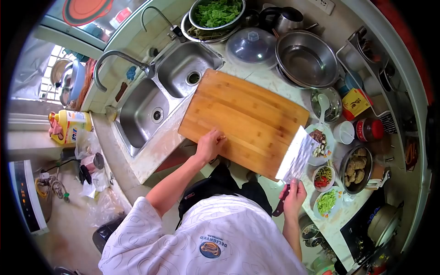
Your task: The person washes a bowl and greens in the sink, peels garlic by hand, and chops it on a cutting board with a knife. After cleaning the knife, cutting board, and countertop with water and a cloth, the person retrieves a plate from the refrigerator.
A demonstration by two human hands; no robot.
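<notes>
A wooden cutting board (pixel 250 117) lies across the counter in front of me, its surface bare. My left hand (pixel 211 143) is at the board's near left edge with its fingers curled together; whether anything small is in them cannot be seen. My right hand (pixel 294 198) is closed round the dark handle of a cleaver (pixel 295 156). The broad shiny blade points up and away from me, over the board's right corner and close to a plate of chopped dark and white pieces (pixel 323 153).
On the left is a double steel sink (pixel 137 107) with a curved faucet. To the right stand a bowl of red and green pieces (pixel 324 178), a plate of chopped greens (pixel 327 204) and a steel pan of brown lumps (pixel 356 170). Behind sits a large metal basin (pixel 307 59).
</notes>
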